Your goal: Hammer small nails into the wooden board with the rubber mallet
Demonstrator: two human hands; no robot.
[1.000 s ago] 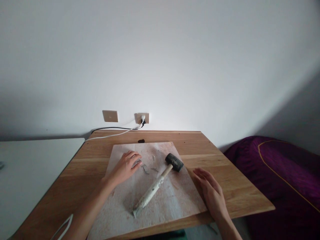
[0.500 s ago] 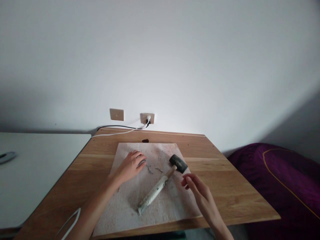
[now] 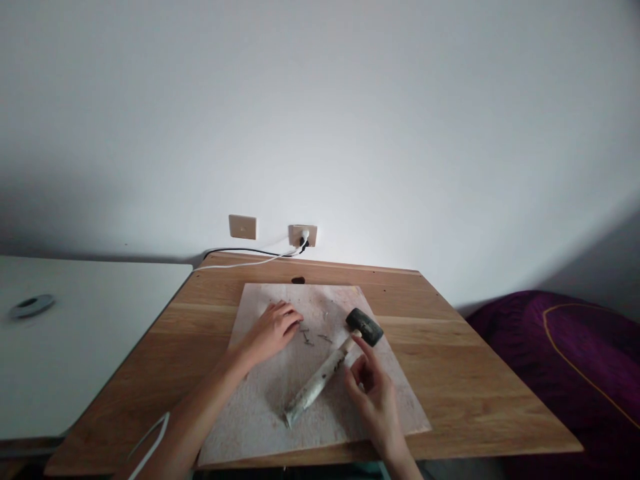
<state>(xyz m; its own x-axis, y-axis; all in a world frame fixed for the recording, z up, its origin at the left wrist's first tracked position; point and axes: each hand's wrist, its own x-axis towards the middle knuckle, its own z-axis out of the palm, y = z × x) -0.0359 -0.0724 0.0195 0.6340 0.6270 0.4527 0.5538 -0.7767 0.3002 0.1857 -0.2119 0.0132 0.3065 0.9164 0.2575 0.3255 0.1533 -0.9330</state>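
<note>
A mallet with a black head [image 3: 365, 327] and a pale wrapped handle [image 3: 317, 383] lies diagonally on a pale, worn board [image 3: 265, 427]. My right hand [image 3: 373, 393] is over the handle near the head, index finger stretched out and thumb apart, holding nothing visible. On the board's left half, my left hand [image 3: 275, 330] rests with its fingers curled and close together. Whatever lies between those fingertips is too small and hidden to make out. Several loose nails [image 3: 307, 337] are scattered just right of my left hand.
Beneath the board is a wooden table [image 3: 450, 373]. Cables run along its back edge to a wall socket [image 3: 303, 235]. A white surface [image 3: 100, 333] with a grey ring-shaped object [image 3: 33, 305] adjoins on the left; purple fabric [image 3: 540, 360] bulges at the right.
My right hand has moved left, from beside the mallet to over its handle, and its fingers have spread. My left hand stays near the nails. The view has shifted slightly.
</note>
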